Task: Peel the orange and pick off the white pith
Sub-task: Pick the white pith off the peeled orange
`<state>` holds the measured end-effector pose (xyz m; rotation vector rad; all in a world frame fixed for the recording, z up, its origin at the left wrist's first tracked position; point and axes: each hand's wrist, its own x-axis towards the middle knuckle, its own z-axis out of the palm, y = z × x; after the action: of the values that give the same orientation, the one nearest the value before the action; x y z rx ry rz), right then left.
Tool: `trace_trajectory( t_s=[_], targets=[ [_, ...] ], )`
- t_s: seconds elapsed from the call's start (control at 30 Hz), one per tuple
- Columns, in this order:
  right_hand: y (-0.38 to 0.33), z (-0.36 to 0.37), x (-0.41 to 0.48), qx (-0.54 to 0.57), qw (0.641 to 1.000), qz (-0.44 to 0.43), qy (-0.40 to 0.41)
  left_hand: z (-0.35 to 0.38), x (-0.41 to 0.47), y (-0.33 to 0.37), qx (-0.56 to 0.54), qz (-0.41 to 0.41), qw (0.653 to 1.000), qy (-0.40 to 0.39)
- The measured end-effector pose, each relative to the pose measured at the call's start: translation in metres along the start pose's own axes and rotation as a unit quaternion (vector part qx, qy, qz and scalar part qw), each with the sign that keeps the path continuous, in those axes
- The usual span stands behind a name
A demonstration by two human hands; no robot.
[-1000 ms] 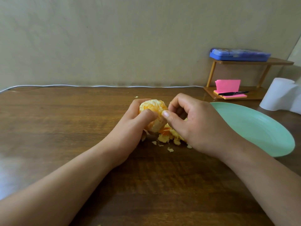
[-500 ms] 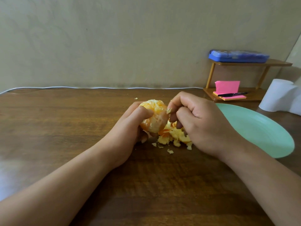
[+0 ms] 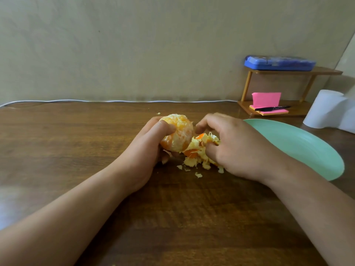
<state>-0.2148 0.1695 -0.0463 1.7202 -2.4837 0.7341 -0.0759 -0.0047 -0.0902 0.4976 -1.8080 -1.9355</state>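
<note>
The person sits at a dark wooden bench (image 3: 76, 143) with both bare forearms reaching in from the near edge. The left hand (image 3: 151, 148) has its grip wrapped round the orange (image 3: 177, 132), thumb (image 3: 165, 127) pressed across the near side and the other fingers curled behind and under it. The fruit is held just above the bench, about the middle of it, and is mostly stripped: pale flesh with patches of white pith clinging to the top and front. Just to the right of it lies a heap of peel (image 3: 197, 154), torn orange and cream pieces, with a few small scraps (image 3: 198, 175) scattered on the near side. The right hand (image 3: 236, 148) hovers over that heap, knuckles up, fingers bent down so the tips meet the topmost pieces; whether its grip has anything pinched I cannot tell. Right of that hand a pale green plate (image 3: 307, 150) sits on the bench. At the far right stands a small wooden shelf (image 3: 324, 71) with a blue case (image 3: 279, 63) on top and pink sticky notes (image 3: 266, 98) and a black pen (image 3: 272, 108) below, a white paper roll (image 3: 324, 109) beside it. A white cable (image 3: 76, 101) runs along the far edge by the wall.
</note>
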Motion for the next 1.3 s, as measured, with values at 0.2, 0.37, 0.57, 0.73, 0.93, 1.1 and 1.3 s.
trace_trajectory(
  t_s=[0.2,0.37,0.57,0.73,0.93,1.1,1.3],
  targets=[
    [-0.001,0.0,0.003,0.046,0.999,0.022,0.009,0.0,-0.001,0.002,-0.001,-0.006,1.0,0.008],
    [0.004,-0.008,0.004,0.17,0.984,0.06,0.002,-0.001,0.0,0.005,-0.011,-0.005,0.999,0.036],
    [0.004,-0.011,0.002,0.203,0.977,0.06,0.019,-0.001,0.0,0.006,-0.005,-0.011,1.0,0.028],
    [-0.004,-0.003,0.001,0.179,0.978,-0.014,0.105,0.0,-0.002,0.005,0.029,0.006,1.0,0.011],
    [-0.008,0.008,-0.001,0.161,0.979,-0.04,0.118,0.003,-0.006,0.003,0.094,0.045,0.995,0.004],
    [-0.007,0.01,0.0,0.14,0.982,-0.029,0.122,0.005,-0.003,0.001,0.104,0.065,0.992,0.016],
    [-0.007,0.012,0.0,0.146,0.982,-0.028,0.117,0.006,-0.001,-0.001,0.109,0.08,0.991,0.02]
  ],
)
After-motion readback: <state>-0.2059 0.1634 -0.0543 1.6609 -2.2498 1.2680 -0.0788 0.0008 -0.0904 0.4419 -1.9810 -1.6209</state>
